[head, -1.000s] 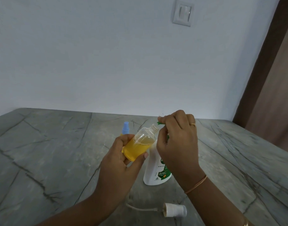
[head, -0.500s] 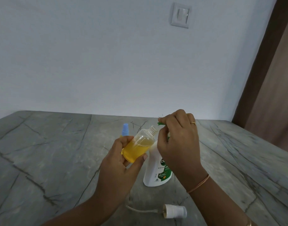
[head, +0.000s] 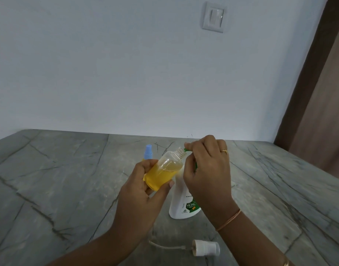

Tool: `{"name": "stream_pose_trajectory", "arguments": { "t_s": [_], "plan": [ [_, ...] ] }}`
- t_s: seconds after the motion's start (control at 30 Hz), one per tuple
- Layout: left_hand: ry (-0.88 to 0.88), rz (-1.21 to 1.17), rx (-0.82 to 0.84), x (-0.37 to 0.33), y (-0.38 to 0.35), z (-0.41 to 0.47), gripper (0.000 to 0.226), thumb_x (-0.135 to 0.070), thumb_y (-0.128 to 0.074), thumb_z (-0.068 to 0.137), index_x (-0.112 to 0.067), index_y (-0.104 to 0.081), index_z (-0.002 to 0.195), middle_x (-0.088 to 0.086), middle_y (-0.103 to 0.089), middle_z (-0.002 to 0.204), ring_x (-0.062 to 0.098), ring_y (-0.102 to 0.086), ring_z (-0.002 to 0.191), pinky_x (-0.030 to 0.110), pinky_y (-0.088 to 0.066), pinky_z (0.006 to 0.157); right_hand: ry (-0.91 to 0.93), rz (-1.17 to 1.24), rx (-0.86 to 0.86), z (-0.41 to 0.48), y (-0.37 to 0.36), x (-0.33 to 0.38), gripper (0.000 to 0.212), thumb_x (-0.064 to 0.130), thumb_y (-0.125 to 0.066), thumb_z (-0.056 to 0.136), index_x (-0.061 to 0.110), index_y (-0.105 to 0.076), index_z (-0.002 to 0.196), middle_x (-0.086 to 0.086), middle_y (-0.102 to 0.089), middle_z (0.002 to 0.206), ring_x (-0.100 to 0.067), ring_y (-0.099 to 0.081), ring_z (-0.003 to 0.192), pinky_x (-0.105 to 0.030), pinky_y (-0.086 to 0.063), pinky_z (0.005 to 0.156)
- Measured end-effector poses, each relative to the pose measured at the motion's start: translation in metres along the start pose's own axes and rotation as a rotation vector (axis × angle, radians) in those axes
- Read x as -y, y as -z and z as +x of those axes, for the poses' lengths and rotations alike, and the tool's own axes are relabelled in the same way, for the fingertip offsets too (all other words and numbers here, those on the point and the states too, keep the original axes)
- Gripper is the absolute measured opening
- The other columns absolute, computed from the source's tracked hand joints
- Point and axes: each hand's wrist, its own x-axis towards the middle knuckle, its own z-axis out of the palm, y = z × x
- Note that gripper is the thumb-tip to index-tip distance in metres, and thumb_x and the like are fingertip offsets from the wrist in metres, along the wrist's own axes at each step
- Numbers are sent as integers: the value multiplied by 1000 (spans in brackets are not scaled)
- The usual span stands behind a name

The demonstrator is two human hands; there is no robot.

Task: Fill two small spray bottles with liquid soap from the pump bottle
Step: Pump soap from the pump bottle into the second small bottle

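Neither hand has shifted: left hand (head: pixel 140 191) grips tilted bottle (head: pixel 163 173); right hand (head: pixel 208 173) curls round pump (head: pixel 186 149), nozzle at bottle mouth.

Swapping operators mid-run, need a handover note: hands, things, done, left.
Left hand grips the clear spray bottle, tilted, open neck at the green pump nozzle, roughly half full of yellow soap.
Right hand curls over the pump of the white pump bottle, which stands on the table.
White spray cap lies near front; blue-capped spray bottle stands behind, fill hidden.
Left: top up, refit cap, check the other.
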Motion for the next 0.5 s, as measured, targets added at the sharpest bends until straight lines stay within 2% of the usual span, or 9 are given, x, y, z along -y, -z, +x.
{"name": "stream_pose_trajectory", "arguments": {
  "t_s": [0.07,0.2,0.37,0.43,0.5],
  "plan": [
    [-2,-8,1,0,-1,0,37,-45,-66,64,-43,-46,96,-25,-59,93,7,-65,83,8,-50,67,6,-10,1,2,2,1,25,7,-43,77,4,-68,81,-9,-57,76,-27,-52,68,-33,-39,60],
    [4,-31,8,-1,0,0,35,-44,-65,64,-44,-45,93,-26,-59,90,-7,-59,91,2,-45,64,13,-26,12,9,6,0,26,8,-42,76,4,-67,81,-9,-57,77,-26,-52,69,-35,-42,60],
    [6,-5,12,0,-1,0,35,-46,-63,64,-45,-44,92,-29,-55,90,-10,-58,88,0,-43,64,-3,-33,28,12,6,-4,25,8,-42,77,4,-67,81,-9,-58,78,-27,-54,70,-36,-44,60],
    [4,2,14,0,-1,0,35,-47,-63,64,-45,-44,93,-30,-55,91,-4,-61,86,1,-44,65,7,-26,22,12,5,-4,26,8,-42,77,4,-67,82,-10,-58,78,-27,-54,70,-37,-44,60],
    [-2,6,8,-1,-1,0,34,-46,-63,64,-45,-43,92,-30,-54,89,-10,-58,88,-1,-43,64,13,-22,10,11,4,-2,26,8,-42,77,4,-67,82,-10,-58,78,-27,-54,69,-37,-44,59]
  ]
}}
